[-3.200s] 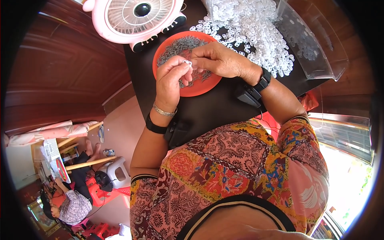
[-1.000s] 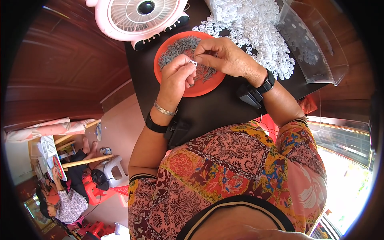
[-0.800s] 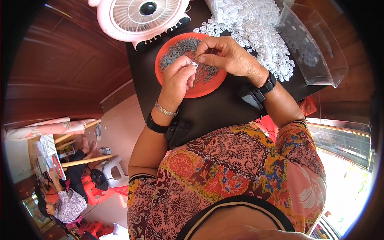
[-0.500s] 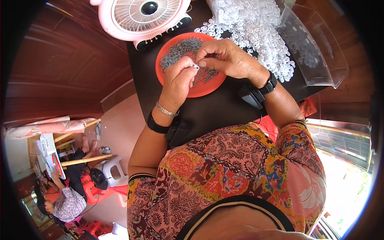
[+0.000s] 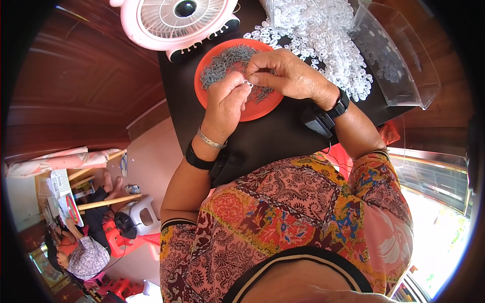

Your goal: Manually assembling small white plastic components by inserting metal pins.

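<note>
Over a round orange-red plate (image 5: 254, 114), my left hand (image 5: 222, 106) is closed, pinching a small white plastic clip (image 5: 247, 84) with holes between thumb and forefinger. My right hand (image 5: 295, 78) meets it from the right, its thumb and forefinger pressed together at the clip's edge. Whatever lies between those right fingertips is too small and hidden to name. Beneath both hands the plate holds a heap of thin grey screw-like pieces (image 5: 222, 64). Many more white clips (image 5: 328, 43) lie piled just beyond my right hand.
A pink fan (image 5: 174, 43) stands at the far left of the black table (image 5: 270, 134). At the right edge, a clear plastic bin (image 5: 404, 65) lies beside the pile. To the lower left, another person (image 5: 88, 257) sits near a grey stool (image 5: 145, 214).
Both hands keep nearly the same place, still meeting at the white clip, which appears turned slightly. The view has shifted a little.
</note>
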